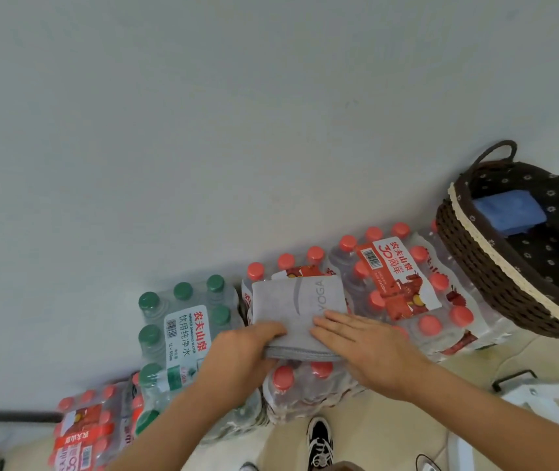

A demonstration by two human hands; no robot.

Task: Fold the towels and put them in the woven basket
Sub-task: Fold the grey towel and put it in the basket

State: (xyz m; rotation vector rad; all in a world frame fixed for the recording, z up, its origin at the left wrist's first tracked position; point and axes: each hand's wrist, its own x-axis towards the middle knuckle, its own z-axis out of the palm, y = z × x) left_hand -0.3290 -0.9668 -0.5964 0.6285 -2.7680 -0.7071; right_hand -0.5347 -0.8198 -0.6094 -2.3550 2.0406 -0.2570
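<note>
A grey folded towel [296,309] with "YOGA" printed on it lies on top of a pack of red-capped water bottles [305,379]. My left hand [240,355] grips the towel's near left edge, fingers curled over it. Beside it, my right hand [363,348] lies flat on the towel's near right part, fingers straight. A dark brown woven basket [475,263] with a dotted fabric lining stands at the right on other bottle packs. Inside it lies a blue folded towel [507,209].
More shrink-wrapped packs stand against the pale wall: green-capped bottles [183,321] to the left, red-capped ones [403,283] to the right and at lower left [84,433]. My shoe [319,443] shows on the beige floor below. A white frame [539,396] sits at lower right.
</note>
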